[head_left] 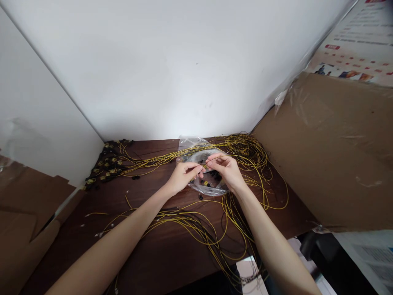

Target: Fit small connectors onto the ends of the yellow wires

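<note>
1. The yellow wire (204,166) lies mid-frame, its short span running left to right between your left hand (182,175) and right hand (226,169).
2. Your fingers pinch it from both sides; neither hand is nearer.
3. Below: plastic bag (215,191), bench (138,188).

Looks like wood for the table (113,198): smooth, faintly glossy. Smooth, plastic-coated yellow wires (245,148). Shiny, crinkled, clear plastic for the bag (211,191). Matt brown cardboard (334,151) at right.
</note>
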`<state>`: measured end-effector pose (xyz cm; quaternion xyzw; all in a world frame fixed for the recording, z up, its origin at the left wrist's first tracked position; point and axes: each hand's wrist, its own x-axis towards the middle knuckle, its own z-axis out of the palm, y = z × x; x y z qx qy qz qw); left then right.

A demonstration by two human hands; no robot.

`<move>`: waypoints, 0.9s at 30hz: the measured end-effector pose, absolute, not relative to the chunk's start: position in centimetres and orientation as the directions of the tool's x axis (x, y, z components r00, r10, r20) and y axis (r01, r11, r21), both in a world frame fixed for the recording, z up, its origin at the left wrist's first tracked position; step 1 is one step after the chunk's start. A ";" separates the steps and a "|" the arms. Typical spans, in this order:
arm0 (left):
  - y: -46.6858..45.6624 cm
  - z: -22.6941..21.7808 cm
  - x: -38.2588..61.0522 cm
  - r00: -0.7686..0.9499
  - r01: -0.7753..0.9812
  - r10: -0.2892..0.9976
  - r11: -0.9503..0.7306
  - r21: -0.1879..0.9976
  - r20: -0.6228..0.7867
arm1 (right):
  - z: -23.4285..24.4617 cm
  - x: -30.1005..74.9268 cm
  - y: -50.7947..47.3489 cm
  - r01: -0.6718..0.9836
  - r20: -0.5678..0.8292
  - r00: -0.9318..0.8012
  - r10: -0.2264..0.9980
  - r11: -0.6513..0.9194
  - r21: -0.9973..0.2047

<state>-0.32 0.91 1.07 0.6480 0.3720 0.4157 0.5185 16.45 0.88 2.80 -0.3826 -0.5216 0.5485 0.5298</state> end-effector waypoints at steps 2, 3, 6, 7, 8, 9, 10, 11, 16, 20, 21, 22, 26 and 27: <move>0.9 1.1 -0.3 0.376 0.052 0.914 -0.186 0.981 0.153 | 2.7 16.5 1.0 -0.188 0.113 -0.140 0.984 0.086 -0.978; 0.9 1.0 -0.3 0.376 0.051 0.913 -0.187 0.981 0.155 | 2.7 16.6 1.0 -0.192 0.104 -0.137 0.985 0.077 -0.978; 1.0 1.0 -0.4 0.376 0.044 0.913 -0.186 0.982 0.156 | 2.7 16.6 1.1 -0.222 0.077 -0.132 0.988 0.046 -0.974; 1.0 0.9 -0.4 0.374 0.041 0.915 -0.182 0.982 0.153 | 2.7 16.6 1.0 -0.239 0.061 -0.131 0.989 0.028 -0.971; 1.0 0.9 -0.4 0.371 0.040 0.916 -0.178 0.983 0.151 | 2.8 16.6 1.0 -0.261 0.042 -0.131 0.990 0.007 -0.965; 1.0 0.9 -0.4 0.367 0.039 0.918 -0.176 0.984 0.150 | 2.9 16.6 1.0 -0.287 0.021 -0.134 0.991 -0.019 -0.958; 1.1 0.9 -0.5 0.363 0.039 0.920 -0.176 0.984 0.150 | 2.9 16.5 0.9 -0.317 -0.003 -0.141 0.990 -0.048 -0.947; 1.1 0.9 -0.5 0.362 0.039 0.920 -0.178 0.983 0.152 | 3.0 16.5 0.9 -0.348 -0.028 -0.151 0.988 -0.080 -0.934; 0.9 1.3 -0.5 0.361 0.043 0.919 -0.186 0.982 0.158 | 3.0 16.2 0.9 -0.423 -0.088 -0.224 0.971 -0.178 -0.889; 0.9 1.4 -0.5 0.361 0.053 0.919 -0.191 0.980 0.159 | 2.8 16.2 1.0 -0.417 -0.093 -0.221 0.971 -0.180 -0.891; 0.9 1.4 -0.5 0.363 0.053 0.918 -0.191 0.980 0.160 | 2.7 16.2 1.0 -0.417 -0.096 -0.209 0.973 -0.178 -0.891; 0.9 1.3 -0.5 0.364 0.052 0.918 -0.190 0.980 0.159 | 2.7 16.2 1.1 -0.418 -0.098 -0.198 0.975 -0.175 -0.892; 0.9 1.3 -0.5 0.363 0.045 0.918 -0.187 0.981 0.159 | 2.9 16.0 1.0 -0.405 -0.091 -0.200 0.975 -0.167 -0.899; 0.9 1.3 -0.5 0.365 0.044 0.918 -0.186 0.982 0.157 | 3.0 16.0 0.9 -0.396 -0.087 -0.213 0.973 -0.168 -0.903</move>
